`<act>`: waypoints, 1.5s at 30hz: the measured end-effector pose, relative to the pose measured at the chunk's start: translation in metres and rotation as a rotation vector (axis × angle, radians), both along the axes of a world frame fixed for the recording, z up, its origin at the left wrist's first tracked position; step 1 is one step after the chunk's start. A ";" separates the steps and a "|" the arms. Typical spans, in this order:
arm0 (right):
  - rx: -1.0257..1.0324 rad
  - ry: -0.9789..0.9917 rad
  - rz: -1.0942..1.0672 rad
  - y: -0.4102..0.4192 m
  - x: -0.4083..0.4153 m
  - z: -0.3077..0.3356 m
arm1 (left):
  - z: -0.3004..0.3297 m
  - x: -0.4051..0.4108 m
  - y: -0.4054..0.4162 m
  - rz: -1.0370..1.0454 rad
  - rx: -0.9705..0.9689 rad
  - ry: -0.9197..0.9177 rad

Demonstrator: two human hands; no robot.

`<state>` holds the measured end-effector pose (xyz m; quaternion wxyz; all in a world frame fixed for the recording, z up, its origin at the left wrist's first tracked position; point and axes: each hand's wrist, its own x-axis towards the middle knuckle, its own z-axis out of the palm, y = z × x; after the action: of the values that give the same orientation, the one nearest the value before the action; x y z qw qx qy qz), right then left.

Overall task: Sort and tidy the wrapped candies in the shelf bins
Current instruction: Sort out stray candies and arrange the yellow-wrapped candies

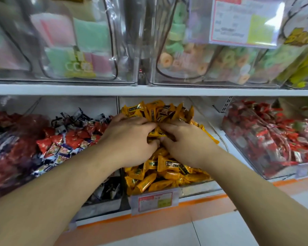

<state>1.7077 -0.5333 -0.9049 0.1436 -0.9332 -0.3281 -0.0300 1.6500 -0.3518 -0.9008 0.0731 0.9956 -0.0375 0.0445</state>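
A heap of yellow wrapped candies (160, 174) fills the middle clear bin (199, 189) on the lower shelf. My left hand (130, 139) and my right hand (183, 141) are both in the heap, side by side and nearly touching. The fingers of each hand curl into the pile and grip yellow candies between them. The fingertips are partly buried, so how many candies each hand holds is hidden.
A bin of red, black and silver wrapped candies (60, 139) sits to the left, a bin of red ones (267, 139) to the right. Above the white shelf board (149, 89) stand clear bins of pastel sweets (82, 43). A price tag (155, 200) hangs in front.
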 end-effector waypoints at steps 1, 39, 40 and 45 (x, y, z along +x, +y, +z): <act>-0.002 0.025 0.011 -0.001 -0.001 0.002 | 0.000 -0.001 0.000 -0.003 -0.003 0.004; 0.490 -0.007 -0.109 0.012 -0.071 0.025 | 0.018 -0.055 0.000 0.141 -0.786 -0.205; 0.502 0.000 -0.076 0.014 -0.080 0.027 | 0.022 -0.064 -0.001 0.144 -0.840 -0.164; 0.508 0.078 0.044 0.031 -0.109 0.039 | 0.032 -0.104 0.013 0.206 -0.975 -0.189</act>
<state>1.5985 -0.5018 -0.8664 0.3867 -0.8601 -0.3247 -0.0723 1.5463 -0.3388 -0.8683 0.5211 0.8358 0.0794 0.1539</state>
